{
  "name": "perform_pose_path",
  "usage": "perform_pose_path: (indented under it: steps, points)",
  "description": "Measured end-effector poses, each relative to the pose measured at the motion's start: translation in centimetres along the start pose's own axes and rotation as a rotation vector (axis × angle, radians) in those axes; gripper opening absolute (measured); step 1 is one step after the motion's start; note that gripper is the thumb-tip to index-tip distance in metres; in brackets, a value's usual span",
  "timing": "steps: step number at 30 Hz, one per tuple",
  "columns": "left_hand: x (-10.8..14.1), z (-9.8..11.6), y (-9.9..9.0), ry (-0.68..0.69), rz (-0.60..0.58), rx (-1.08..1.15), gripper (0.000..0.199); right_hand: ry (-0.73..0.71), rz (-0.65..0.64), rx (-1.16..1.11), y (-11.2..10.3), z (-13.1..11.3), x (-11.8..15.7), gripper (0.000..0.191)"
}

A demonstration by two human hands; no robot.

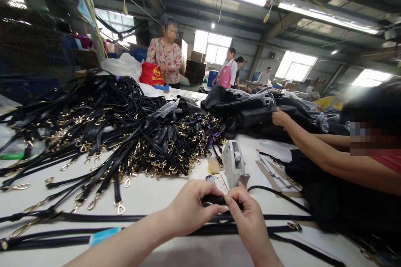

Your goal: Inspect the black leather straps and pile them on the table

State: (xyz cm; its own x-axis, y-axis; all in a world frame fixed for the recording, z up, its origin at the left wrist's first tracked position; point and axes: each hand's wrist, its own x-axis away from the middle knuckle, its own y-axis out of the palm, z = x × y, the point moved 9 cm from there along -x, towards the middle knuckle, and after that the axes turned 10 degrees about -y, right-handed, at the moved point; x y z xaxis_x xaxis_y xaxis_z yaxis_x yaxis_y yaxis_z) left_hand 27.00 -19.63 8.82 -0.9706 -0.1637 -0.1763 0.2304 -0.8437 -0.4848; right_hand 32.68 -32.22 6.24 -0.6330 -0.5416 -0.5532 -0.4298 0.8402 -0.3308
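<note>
My left hand (194,206) is closed around a black strap (214,199), thumb and fingers pinching it from the left. My right hand (244,208) grips the same strap close by, its thumb and forefinger pressed together on it. The part between my fingertips looks folded or bunched; its details are hidden. Beneath my hands, long black straps (131,217) run across the white table (150,194). Just beyond my fingers stands a grey tape dispenser (232,162), with a phone-like flat object (216,181) and a yellowish round piece (213,167) beside it.
A large heap of black straps with gold clasps (156,146) covers the left and middle. Black bags (260,114) lie behind the dispenser. At right, a co-worker's arm (326,154) reaches over the table to them. A light-blue strip (103,235) lies at the front left.
</note>
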Motion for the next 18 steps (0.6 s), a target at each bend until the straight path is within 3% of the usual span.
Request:
perform_pose_path:
  steps: [9,18]
  points:
    - [0.1,0.3,-0.3,0.013,-0.02,0.023,0.016,-0.011,-0.014,-0.22,0.8,0.1,0.1,0.029]
    - [-0.2,-0.5,0.7,0.006,-0.026,0.017,0.016,-0.009,0.035,-0.123,0.8,0.3,0.4,0.028]
